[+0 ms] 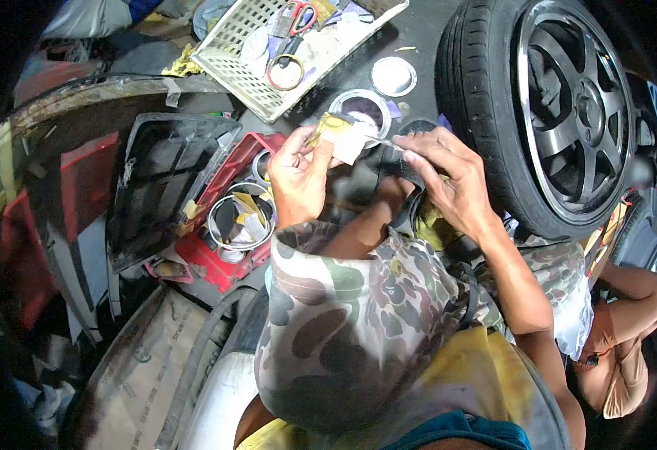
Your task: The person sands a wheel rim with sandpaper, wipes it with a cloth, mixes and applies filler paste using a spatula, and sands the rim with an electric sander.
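Observation:
My left hand [302, 172] is closed on a small stack of pale and yellow paper pieces [347, 141], held up in front of an open round tin [361, 112]. To its right, my right hand [448, 169] pinches a thin metal tool [385, 142], whose tip meets the paper's right edge. The tool's exact shape is too small to tell. A round white lid [394, 76] lies beyond the tin.
A wheel with a tyre [475, 112] stands close at the right. A cream basket [268, 109] with scissors [298, 19] is at the top. A red crate [208, 262] holding tins lies left. Another person [621, 330] is at the far right.

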`<state>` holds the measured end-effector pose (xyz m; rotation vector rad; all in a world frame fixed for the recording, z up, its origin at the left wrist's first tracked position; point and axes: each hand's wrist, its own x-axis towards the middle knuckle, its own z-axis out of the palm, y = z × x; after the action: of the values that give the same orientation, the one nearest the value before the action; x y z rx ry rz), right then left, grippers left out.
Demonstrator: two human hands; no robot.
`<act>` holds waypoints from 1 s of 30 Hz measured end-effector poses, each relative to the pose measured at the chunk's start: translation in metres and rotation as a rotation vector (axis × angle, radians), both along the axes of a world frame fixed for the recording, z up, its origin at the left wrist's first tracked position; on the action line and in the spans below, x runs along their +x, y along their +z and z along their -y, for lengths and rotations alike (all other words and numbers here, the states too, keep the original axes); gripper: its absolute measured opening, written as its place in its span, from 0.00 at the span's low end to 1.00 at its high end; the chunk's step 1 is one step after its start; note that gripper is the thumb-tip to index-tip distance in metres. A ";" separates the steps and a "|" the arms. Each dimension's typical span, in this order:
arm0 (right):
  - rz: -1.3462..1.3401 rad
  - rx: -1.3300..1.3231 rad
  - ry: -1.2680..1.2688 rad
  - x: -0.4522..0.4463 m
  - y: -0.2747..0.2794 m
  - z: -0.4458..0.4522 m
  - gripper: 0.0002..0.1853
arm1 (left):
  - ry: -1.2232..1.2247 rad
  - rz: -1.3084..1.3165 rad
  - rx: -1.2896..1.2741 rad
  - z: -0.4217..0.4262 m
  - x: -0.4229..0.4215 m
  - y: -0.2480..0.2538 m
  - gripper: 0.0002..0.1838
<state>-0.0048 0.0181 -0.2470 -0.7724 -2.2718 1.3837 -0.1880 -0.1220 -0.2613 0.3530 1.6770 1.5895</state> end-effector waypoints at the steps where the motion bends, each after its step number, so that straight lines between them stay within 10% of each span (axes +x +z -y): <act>1: 0.000 0.004 -0.006 0.000 -0.001 -0.001 0.14 | -0.006 0.000 0.004 -0.002 0.001 0.000 0.16; 20: 0.020 -0.303 0.131 0.014 -0.008 0.003 0.10 | -0.010 -0.024 -0.080 -0.004 0.004 0.005 0.17; 30: -0.044 0.097 -0.033 0.003 -0.017 0.024 0.19 | 0.129 0.566 0.167 -0.001 0.007 -0.014 0.17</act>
<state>-0.0017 -0.0056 -0.2641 -0.7380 -2.2635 1.2531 -0.1807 -0.1209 -0.2757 -0.1244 1.1544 1.7248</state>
